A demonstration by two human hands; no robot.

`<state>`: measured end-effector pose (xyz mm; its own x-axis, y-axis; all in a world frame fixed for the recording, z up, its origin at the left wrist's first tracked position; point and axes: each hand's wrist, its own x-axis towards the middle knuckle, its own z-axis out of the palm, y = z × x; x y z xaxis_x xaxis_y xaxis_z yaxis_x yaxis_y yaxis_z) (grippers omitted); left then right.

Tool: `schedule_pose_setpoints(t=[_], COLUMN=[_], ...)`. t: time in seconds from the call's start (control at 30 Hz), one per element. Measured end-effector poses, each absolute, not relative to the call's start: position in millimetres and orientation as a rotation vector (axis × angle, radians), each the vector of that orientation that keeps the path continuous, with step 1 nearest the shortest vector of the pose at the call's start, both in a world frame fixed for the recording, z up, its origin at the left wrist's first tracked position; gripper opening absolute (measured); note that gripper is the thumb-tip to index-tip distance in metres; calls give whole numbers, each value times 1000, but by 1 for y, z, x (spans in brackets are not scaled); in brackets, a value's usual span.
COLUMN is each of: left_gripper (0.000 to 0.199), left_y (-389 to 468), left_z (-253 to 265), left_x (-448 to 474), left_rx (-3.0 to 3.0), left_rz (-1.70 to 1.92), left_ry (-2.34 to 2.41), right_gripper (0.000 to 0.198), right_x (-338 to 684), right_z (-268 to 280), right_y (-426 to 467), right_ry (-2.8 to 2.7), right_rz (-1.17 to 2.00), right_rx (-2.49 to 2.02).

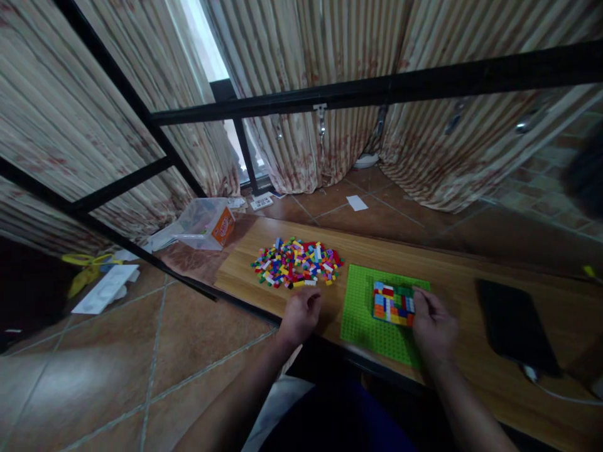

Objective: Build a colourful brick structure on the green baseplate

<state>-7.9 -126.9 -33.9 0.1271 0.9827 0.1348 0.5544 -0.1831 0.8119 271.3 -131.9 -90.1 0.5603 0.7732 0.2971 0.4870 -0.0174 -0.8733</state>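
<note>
My right hand (434, 323) grips the right edge of a flat block of toy bricks (390, 304) in many colours, fingers and thumb closed on it. The block is over a bright green studded baseplate (360, 320); I cannot tell whether they touch. My left hand (300, 314) rests near the table's front edge, just below a heap of loose toy bricks (294, 262). Its fingers are curled together, and whatever may be between them is too small to see.
The wooden table (461, 295) bears a dark tablet-like device (516, 323) with a white cable (560, 392) at right. On the floor at left stands a clear plastic box (200, 226) with an orange label. Black metal bars (282, 103) cross in front of curtains.
</note>
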Motion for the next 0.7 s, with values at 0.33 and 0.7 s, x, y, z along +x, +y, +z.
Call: schedule_pose_setpoints(t=[0.33,0.7], left_gripper=[14,20], left_y=[-111,-91], left_z=[-44,-38], left_x=[-44,-84], left_rx=[1760,1523], left_rz=[955,971], left_ry=[1798,2176], right_gripper=[44,46], right_x=[270,271], right_z=[-83,-82], right_y=[-135,-138], right_ry=[-1095,-1111], right_rz=[298,311], right_rx=[-1762,-1810])
